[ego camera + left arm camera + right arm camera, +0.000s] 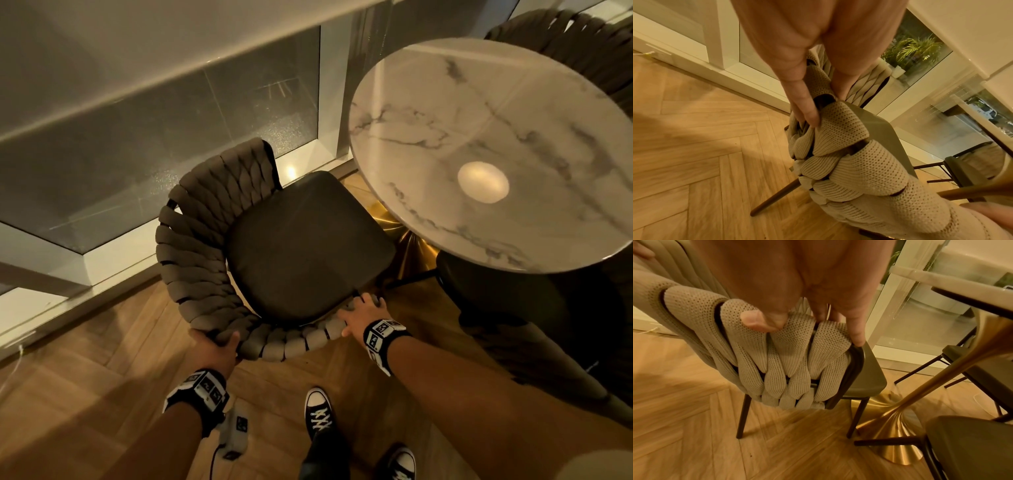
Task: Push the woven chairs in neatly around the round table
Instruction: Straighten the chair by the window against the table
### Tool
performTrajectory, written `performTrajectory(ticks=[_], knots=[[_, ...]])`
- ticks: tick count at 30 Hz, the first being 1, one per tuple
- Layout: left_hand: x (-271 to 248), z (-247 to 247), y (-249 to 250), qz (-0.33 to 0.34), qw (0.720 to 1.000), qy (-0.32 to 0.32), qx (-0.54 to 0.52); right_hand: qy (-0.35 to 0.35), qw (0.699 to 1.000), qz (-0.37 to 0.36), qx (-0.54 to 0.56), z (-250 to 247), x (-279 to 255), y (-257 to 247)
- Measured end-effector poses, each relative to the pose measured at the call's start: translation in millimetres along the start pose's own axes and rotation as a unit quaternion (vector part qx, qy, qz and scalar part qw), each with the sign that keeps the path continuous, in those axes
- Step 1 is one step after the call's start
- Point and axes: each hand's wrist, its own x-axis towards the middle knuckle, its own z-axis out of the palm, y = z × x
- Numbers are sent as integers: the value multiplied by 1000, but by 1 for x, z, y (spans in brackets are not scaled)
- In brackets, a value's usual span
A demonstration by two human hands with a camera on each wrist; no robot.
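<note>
A woven chair (212, 240) with a curved beige braided back and a dark seat cushion (308, 243) stands left of the round marble table (496, 144), its seat partly under the table's rim. My left hand (215, 346) grips the top of the backrest (838, 133) near its middle, thumb and fingers curled round the weave. My right hand (363, 315) holds the right end of the backrest (789, 344), thumb pressing the weave and fingers over the dark frame. A second woven chair (561, 34) stands beyond the table.
A glass wall with white frames (144, 246) runs close behind the chair. The table's gold pedestal base (894, 426) flares onto the herringbone wood floor (85, 377). Another dark chair seat (972, 447) sits under the table on my right. My shoes (318, 414) stand just behind the chair.
</note>
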Motion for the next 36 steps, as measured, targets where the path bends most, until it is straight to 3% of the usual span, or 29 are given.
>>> performTrajectory(ticks=[5, 14, 23, 31, 36], knots=[[-56, -1, 38, 30, 999, 7, -35, -24, 1000, 10, 5, 3, -3, 9], [-26, 12, 13, 36, 998, 2, -41, -27, 1000, 8, -14, -3, 4, 20], [-73, 29, 44, 48, 997, 1, -61, -43, 998, 22, -47, -9, 9, 40], [-84, 40, 38, 52, 997, -7, -56, -43, 998, 24, -50, -2, 4, 56], [-92, 49, 55, 94, 995, -20, -36, -51, 997, 38, -49, -4, 4, 70]])
